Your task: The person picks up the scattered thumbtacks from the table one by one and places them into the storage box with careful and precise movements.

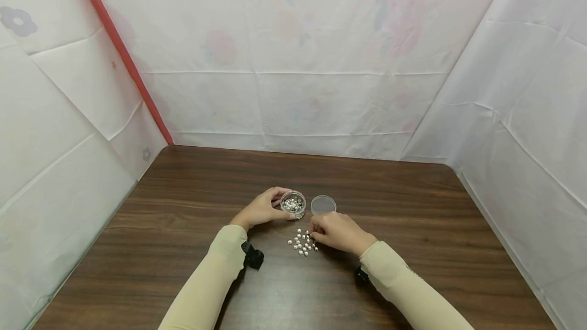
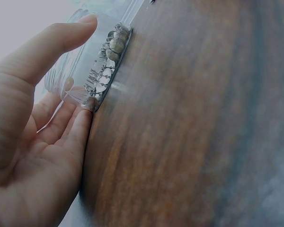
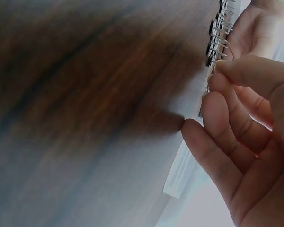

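Note:
My left hand (image 1: 261, 209) holds a clear round plastic jar (image 2: 80, 52) from its left side, thumb in front and fingers behind. Silver thumbtacks (image 1: 292, 203) lie inside the jar, which stands on the table. In front of it, several loose thumbtacks (image 1: 300, 243) are spread on the wood, and the right wrist view shows their pins pointing up. My right hand (image 1: 340, 232) is at the right edge of these tacks. Its thumb and index fingertips pinch at a thumbtack there, mostly hidden by the fingers. The other fingers rest near the tabletop.
A clear round lid (image 1: 323, 203) lies right of the jar, just beyond my right hand. The brown wooden table (image 1: 206, 177) is bordered by white cloth walls (image 1: 293, 90) at the back and sides. Dark wrist cameras (image 1: 253, 256) sit under both sleeves.

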Motion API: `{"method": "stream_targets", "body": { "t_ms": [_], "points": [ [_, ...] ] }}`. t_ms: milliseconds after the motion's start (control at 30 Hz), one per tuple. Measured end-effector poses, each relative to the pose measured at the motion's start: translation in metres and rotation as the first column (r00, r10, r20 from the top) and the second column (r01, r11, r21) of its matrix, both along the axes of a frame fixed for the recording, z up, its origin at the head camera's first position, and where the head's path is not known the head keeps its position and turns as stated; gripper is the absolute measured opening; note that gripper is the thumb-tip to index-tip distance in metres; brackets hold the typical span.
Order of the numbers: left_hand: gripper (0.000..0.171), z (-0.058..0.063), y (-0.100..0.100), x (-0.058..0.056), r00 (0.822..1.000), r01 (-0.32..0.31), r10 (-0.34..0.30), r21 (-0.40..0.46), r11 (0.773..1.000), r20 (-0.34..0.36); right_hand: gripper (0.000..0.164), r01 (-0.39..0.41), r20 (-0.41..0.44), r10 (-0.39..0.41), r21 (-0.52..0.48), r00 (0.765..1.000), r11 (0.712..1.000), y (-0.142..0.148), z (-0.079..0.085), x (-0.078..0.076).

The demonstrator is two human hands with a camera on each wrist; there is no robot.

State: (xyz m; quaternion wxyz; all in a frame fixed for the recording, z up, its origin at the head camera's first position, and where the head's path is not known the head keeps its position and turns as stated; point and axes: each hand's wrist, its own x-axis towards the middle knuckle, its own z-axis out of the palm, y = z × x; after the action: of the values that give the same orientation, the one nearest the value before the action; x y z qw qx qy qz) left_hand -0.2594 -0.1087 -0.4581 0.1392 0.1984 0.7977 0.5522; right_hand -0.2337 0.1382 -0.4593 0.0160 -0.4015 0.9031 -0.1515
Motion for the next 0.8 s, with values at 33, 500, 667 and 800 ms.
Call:
{"method": "stream_targets", "body": {
  "t_ms": [33, 500, 667, 800],
  "points": [
    [0.07, 0.0, 0.0, 0.0001, 1.0, 0.0, 0.0, -0.001, 1.0, 0.0, 0.005, 0.004, 0.004, -0.004, 0.0, 1.0, 1.0, -0.0001, 0.0002, 0.0001],
    [0.07, -0.0008, -0.0003, 0.0016, 1.0, 0.008, -0.008, 0.005, 1.0, -0.005, 0.005, -0.001, -0.008, 0.001, 0.004, 1.0, 1.0, -0.0001, 0.001, 0.0031],
    [0.07, -0.0012, -0.001, 0.0015, 1.0, 0.006, -0.006, 0.007, 1.0, -0.003, 0.005, 0.023, 0.025, -0.023, -0.009, 0.999, 1.0, 0.003, 0.0028, -0.0004],
    [0.069, -0.0019, -0.0015, 0.0013, 1.0, 0.001, -0.001, 0.004, 1.0, 0.001, 0.005, 0.041, 0.037, -0.04, -0.027, 0.999, 0.999, 0.0055, 0.0071, -0.0038]
  ]
}}
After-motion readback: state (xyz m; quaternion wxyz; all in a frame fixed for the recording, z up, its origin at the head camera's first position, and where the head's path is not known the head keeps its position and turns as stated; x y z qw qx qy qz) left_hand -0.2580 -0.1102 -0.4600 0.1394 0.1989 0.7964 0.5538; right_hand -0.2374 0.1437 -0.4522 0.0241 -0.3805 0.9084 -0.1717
